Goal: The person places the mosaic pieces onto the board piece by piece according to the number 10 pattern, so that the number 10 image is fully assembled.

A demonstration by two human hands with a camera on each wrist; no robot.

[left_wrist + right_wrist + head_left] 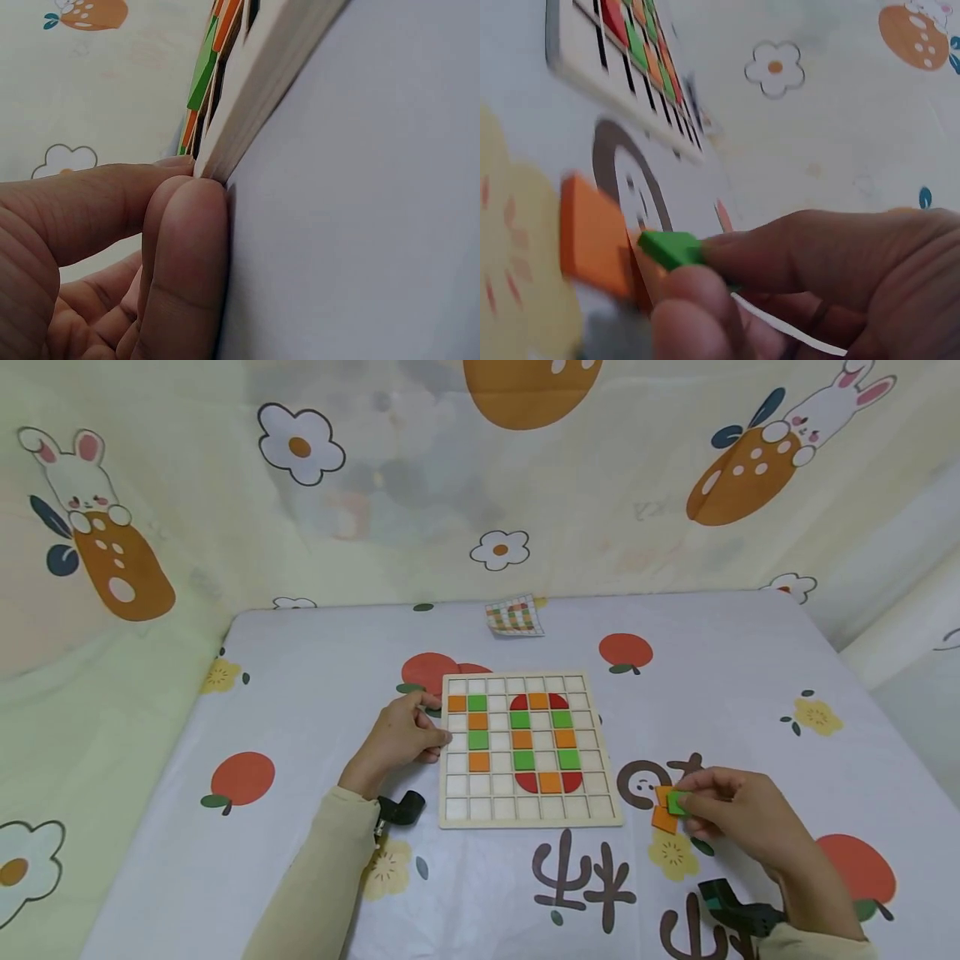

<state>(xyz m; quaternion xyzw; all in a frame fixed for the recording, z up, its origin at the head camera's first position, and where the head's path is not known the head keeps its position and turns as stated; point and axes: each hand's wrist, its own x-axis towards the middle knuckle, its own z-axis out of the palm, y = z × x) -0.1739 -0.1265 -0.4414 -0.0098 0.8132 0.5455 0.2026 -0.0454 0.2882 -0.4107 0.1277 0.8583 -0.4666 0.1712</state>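
A pale wooden grid board (530, 823) lies flat on the table, holding orange, green and red tiles. They form a short column at left and a rounded ring at right. My left hand (401, 731) is at the board's left edge, index fingertip and thumb touching the rim, as the left wrist view shows up close. To the board's right, my right hand (738, 806) pinches a green square tile (671, 247) between thumb and finger. Just beyond and below it are orange tiles (664, 820), partly covered by the green tile and fingers.
At the back of the table sits a small, slightly curled card (514, 617) with a coloured grid pattern. The white tablecloth (322, 685) has printed fruit, flowers and lettering. A patterned curtain (405, 543) hangs behind the table. Each wrist wears a black camera (401, 808).
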